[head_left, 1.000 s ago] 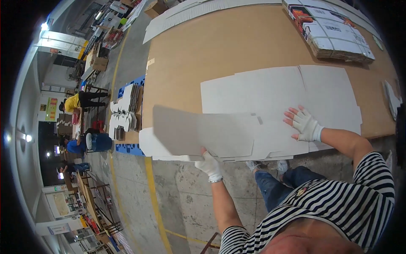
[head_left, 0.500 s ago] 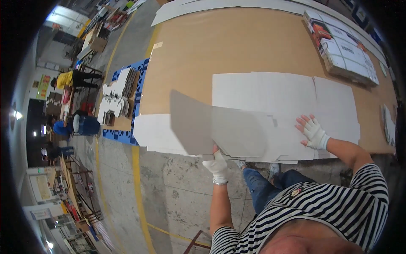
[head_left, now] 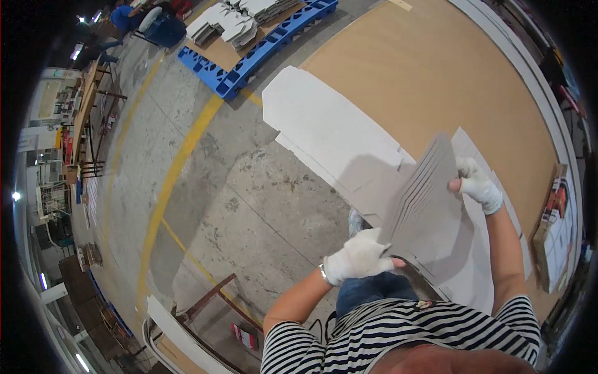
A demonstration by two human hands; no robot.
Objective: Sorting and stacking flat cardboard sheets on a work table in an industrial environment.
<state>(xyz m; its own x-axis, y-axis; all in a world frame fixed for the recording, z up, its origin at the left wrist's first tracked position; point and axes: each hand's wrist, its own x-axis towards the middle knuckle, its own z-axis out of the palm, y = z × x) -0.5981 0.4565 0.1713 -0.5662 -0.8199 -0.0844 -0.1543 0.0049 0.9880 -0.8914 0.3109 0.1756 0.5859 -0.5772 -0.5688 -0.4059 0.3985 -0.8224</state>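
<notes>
Several grey cardboard sheets [head_left: 430,199] stand tilted up between my two hands, their edges slightly fanned. My left hand [head_left: 361,257], in a white fingerless glove, is closed around their lower near corner. On the far right side, my gloved right hand [head_left: 478,185] grips their edge, with the thumb showing on the near face. White cardboard sheets [head_left: 339,134] lie flat under and beyond them along the table's near edge. The fingers behind the raised sheets are partly hidden.
A brown-covered table [head_left: 436,68] stretches ahead, with a strapped flat package [head_left: 554,230] at its right. Beyond the left edge a blue pallet [head_left: 232,84] carries stacked cardboard cutouts [head_left: 230,25]. A dark metal frame [head_left: 212,290] stands at lower left on the concrete floor.
My view has turned to the left. The raised cardboard is now nearer my body and shows several fanned edges. My right hand has moved from the flat white sheets to grip it too.
</notes>
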